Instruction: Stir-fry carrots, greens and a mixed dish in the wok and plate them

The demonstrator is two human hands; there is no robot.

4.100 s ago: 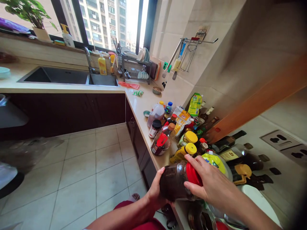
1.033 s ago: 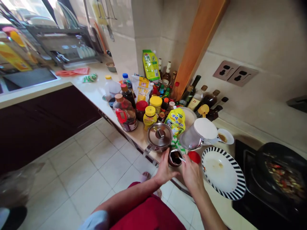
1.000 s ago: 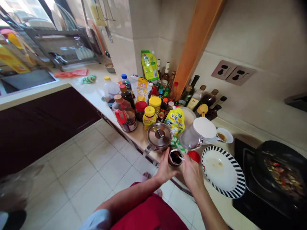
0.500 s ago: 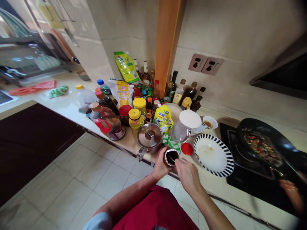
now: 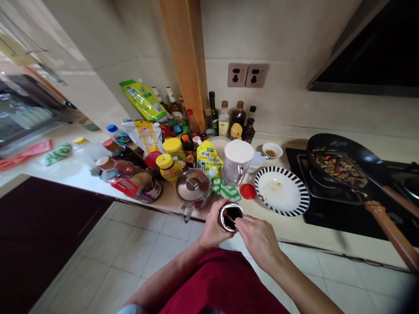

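Note:
My left hand [image 5: 212, 227] is wrapped around an open jar [image 5: 224, 226] of dark sauce, with torn foil round its mouth. The jar is held at the counter's front edge, its opening facing up at me. In my right hand [image 5: 260, 240] the fingers pinch the handle of a spoon [image 5: 231, 218]; its lower end dips inside the jar, and the bowl is hidden. A red lid [image 5: 248, 191] lies on the counter just beyond the jar. Left of it are a green-striped cloth [image 5: 229, 192] and a lidded steel pot [image 5: 194, 185].
A striped-rim plate [image 5: 283, 198] with food traces sits to the right. Beyond it, a wok [image 5: 369, 158] of chopped food stands on the stove, its wooden handle [image 5: 389, 226] sticking out towards me. Bottles, a yellow pouch [image 5: 209, 159] and a white-lidded pitcher [image 5: 233, 172] crowd the back.
The view has turned right, showing more of the stove and wok. Both hands keep their hold on jar and spoon; the spoon sits slightly differently inside the jar.

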